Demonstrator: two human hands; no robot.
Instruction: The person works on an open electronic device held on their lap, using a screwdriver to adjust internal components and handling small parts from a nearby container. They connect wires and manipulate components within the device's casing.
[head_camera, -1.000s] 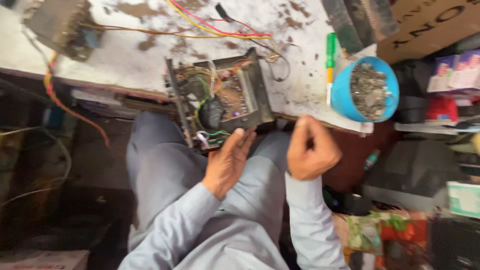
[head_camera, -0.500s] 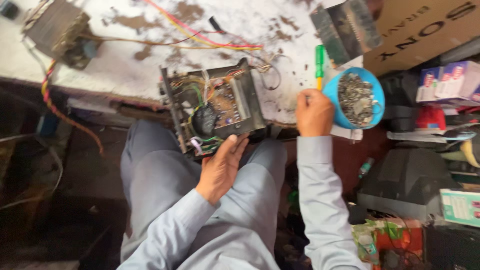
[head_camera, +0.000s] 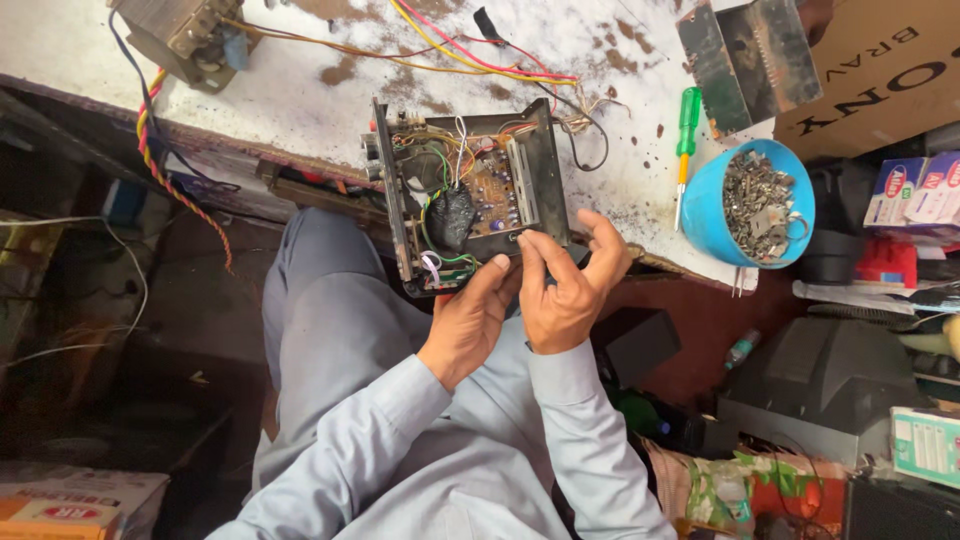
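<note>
An open metal chassis (head_camera: 470, 200) with a brown circuit board, coloured wires and a black lump inside rests on the near edge of the white, stained table (head_camera: 300, 90), above my lap. My left hand (head_camera: 468, 322) grips its near edge from below, with the fingers on the lower rim. Beside it, my right hand (head_camera: 568, 285) holds the chassis's near right corner, thumb on the board's edge and fingers curled round the side wall. Whether anything small sits between those fingers is hidden.
A blue bowl (head_camera: 705, 215) full of small metal parts stands at the right, with a green-handled screwdriver (head_camera: 687, 130) beside it. A transformer (head_camera: 185, 25) with trailing wires lies far left. A metal bracket (head_camera: 750, 55), a cardboard box (head_camera: 880, 70) and floor clutter fill the right.
My right hand has come back from the blue bowl to the chassis's near right corner. My left hand has slid up to the chassis's lower edge. The view has shifted slightly.
</note>
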